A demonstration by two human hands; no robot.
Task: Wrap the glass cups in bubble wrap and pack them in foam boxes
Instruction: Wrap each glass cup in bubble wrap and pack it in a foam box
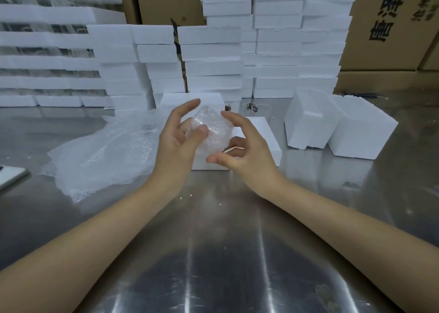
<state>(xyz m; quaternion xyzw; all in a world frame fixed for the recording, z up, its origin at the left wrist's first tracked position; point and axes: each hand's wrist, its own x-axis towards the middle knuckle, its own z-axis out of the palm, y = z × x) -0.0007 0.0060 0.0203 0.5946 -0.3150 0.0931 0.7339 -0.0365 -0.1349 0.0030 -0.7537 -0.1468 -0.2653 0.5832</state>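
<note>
the wrapped cup [213,132] sits just above the middle of the frame, lifted off the table and held between both hands; the glass inside is hard to make out through the bubble film, and a peak of loose film stands up at its top.

the left hand [178,137] grips it from the left: the thumb presses on the front of the bundle, the middle fingers curl behind it, and the index finger reaches out straight over the top. the right hand [242,148] cradles it from the right, lower fingers curled under the bundle, the index finger resting at its upper edge and the thumb held out low, not clearly touching.

directly behind and below the hands lies a foam box [263,132], close enough for the next step. a pile of bubble wrap [102,151] spreads to the left on the steel table [225,253]. a bare glass [260,109] stands just beyond the box, and two more foam boxes [337,125] sit at the right. foam stacks [273,39] fill the top of the frame, with cardboard cartons [394,22] at the upper right.

judging by this, the wrap is nearly closed but the ends want tucking; boxing this cup is not yet done, and at least one glass remains unwrapped.
</note>
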